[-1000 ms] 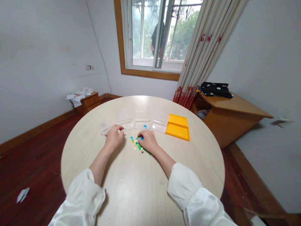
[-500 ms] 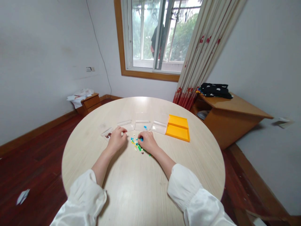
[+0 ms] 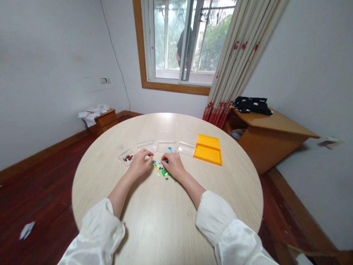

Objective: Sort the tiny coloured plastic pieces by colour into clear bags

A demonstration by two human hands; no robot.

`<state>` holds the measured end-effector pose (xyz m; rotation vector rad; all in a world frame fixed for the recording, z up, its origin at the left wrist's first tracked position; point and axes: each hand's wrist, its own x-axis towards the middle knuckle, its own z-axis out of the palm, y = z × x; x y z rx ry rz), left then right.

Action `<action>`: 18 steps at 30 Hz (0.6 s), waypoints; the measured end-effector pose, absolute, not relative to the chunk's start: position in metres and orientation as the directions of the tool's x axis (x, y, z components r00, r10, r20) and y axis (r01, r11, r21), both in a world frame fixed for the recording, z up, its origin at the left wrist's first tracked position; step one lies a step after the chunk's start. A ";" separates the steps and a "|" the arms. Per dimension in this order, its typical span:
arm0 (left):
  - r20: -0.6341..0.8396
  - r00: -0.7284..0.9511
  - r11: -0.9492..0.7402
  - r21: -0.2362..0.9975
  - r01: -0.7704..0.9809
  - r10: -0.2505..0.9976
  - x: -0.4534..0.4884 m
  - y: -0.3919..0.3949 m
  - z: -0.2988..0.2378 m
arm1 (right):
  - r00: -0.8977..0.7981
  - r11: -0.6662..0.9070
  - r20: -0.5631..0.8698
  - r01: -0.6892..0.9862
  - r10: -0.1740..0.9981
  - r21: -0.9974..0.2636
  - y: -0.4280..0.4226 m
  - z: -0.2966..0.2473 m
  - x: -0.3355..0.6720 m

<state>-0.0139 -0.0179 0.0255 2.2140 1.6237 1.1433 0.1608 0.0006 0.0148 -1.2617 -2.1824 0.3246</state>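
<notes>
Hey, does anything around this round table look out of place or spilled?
A white scrap, perhaps paper, lies on the dark red floor left of the table, as if dropped. Small coloured pieces lie loosely scattered by the right hand, though that may be deliberate. Nothing looks plainly broken.

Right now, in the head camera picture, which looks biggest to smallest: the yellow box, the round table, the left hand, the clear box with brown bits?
1. Round table, easily largest.
2. Yellow box and left hand: they look alike, so I can't rank them.
3. Clear box with brown bits, smallest.
</notes>
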 end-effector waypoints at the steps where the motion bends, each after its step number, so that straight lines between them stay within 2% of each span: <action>1: 0.475 0.140 -0.412 0.536 0.737 0.869 -0.013 -0.019 0.026 | -0.367 0.521 0.381 0.703 0.849 -0.484 0.000 0.016 0.161; 10: 0.453 0.236 -0.480 0.560 0.675 0.860 -0.005 -0.024 0.026 | -0.313 0.571 0.484 0.544 0.818 -0.614 -0.003 0.016 0.158; 18: 0.497 0.221 -0.506 0.562 0.655 0.839 -0.002 -0.024 0.029 | -0.304 0.578 0.492 0.457 0.816 -0.676 -0.007 0.021 0.156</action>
